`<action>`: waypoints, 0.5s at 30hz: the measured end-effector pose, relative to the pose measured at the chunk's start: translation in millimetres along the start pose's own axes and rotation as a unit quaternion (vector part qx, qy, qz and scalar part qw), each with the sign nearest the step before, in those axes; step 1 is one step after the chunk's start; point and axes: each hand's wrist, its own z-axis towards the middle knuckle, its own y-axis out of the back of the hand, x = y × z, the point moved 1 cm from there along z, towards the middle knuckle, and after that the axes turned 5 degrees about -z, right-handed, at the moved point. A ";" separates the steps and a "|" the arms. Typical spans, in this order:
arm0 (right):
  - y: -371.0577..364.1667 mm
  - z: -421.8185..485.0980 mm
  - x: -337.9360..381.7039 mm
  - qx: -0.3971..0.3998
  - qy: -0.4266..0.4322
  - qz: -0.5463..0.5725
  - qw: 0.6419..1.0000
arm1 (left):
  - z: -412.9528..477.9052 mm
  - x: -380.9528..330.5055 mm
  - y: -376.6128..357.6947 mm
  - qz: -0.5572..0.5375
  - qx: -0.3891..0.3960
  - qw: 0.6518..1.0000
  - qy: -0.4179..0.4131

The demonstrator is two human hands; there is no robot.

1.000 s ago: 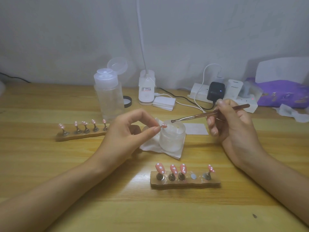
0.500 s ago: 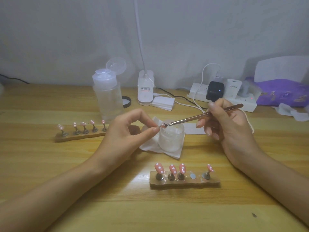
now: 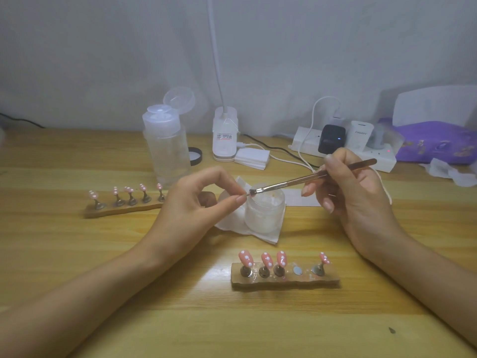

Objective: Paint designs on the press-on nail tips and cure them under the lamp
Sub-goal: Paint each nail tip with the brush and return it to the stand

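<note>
My left hand [image 3: 196, 202] pinches a small pink nail tip between thumb and forefinger, just over the frosted jar [image 3: 265, 215]; the tip is almost hidden by my fingertips and the brush head. My right hand [image 3: 351, 192] grips a thin brush [image 3: 309, 178], and its bristles touch that nail tip. A wooden holder [image 3: 284, 279] near me carries several pink nail tips with white dots and has one bare peg spot. A second wooden holder [image 3: 124, 206] at the left carries several smaller pink dotted tips.
The jar stands on a white wipe [image 3: 247, 231]. Behind are a clear pump bottle [image 3: 166, 148] with its lid flipped up, a white clip lamp [image 3: 224, 133], a stack of white pads [image 3: 251, 157], a power strip [image 3: 346, 148] with plugs and cables, and a purple pack [image 3: 436, 143].
My right hand moved left and lowered the brush from above the jar until its bristles reached the nail tip pinched in my left hand. The left hand stayed put.
</note>
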 end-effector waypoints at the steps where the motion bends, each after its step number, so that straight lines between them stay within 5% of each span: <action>1: -0.3 -0.1 -0.2 0.000 -0.004 -0.010 1.000 | -0.1 0.7 0.2 -0.001 0.000 1.000 -0.001; 15: 1.0 1.1 -0.4 -0.013 -0.005 0.002 1.000 | 0.1 8.4 3.6 -0.007 0.006 1.000 0.007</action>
